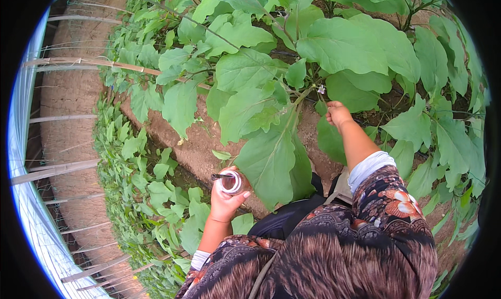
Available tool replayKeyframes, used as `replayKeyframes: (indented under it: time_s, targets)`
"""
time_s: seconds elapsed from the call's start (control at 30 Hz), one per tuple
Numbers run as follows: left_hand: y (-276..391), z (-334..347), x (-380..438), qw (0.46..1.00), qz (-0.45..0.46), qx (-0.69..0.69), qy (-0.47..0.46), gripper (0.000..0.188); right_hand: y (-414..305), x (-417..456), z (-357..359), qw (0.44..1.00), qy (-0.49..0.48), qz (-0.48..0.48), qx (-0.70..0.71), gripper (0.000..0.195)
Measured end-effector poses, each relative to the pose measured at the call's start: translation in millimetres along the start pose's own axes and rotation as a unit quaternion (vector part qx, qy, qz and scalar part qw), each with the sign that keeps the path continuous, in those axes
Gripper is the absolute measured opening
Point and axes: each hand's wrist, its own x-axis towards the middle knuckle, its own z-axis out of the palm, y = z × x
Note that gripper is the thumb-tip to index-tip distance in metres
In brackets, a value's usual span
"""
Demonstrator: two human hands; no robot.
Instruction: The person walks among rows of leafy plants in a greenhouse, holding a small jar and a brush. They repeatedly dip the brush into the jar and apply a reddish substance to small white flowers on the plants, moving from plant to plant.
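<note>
My left hand (227, 199) is wrapped around a small clear jar (239, 178) with a white rim, held upright low over the soil. A dark, thin-handled stick or brush (219, 177) leans out over the jar's mouth; its lower end is inside. Below an open pale purple flower (321, 89) on an eggplant plant (303, 95), my right hand (338, 114) has its fingers pinched together. A thin stalk (323, 98) runs to the fingertips, though what lies between them is mostly hidden. A broad eggplant leaf (270, 158) hangs between my two hands.
Large leaves (344, 45) crowd the space ahead and to the right. A taut cord (195, 23) and a bamboo pole (141, 68) cross the upper left. More plants (156, 197) grow along the left, before an earthen wall (70, 99) and plastic sheeting (19, 142).
</note>
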Motion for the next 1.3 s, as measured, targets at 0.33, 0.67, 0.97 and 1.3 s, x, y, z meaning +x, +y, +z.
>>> replayKeyframes:
  time_s: [0.33,0.67,0.97,1.3]
  targets:
    - [55.5,16.9,1.8,0.989,0.133,0.019,0.065,0.076,42.8,-147.0,-116.4,0.823,-0.047,0.026,-0.565,0.04]
    - [104.7,166.3,33.0,0.969,0.111,-0.048,-0.215,0.069,-122.4,-270.8,-118.6,0.934,-0.081,-0.328,-0.12,0.043]
    - [-25.4,212.6,93.4,0.962,0.041,-0.017,-0.269,0.068,-125.6,-295.4,-112.5,0.9,-0.153,-0.334,-0.235,0.051]
    - [-114.8,165.8,144.1,0.965,0.105,0.208,-0.121,0.072,-105.7,-223.8,-71.9,0.895,-0.042,-0.382,-0.228,0.016]
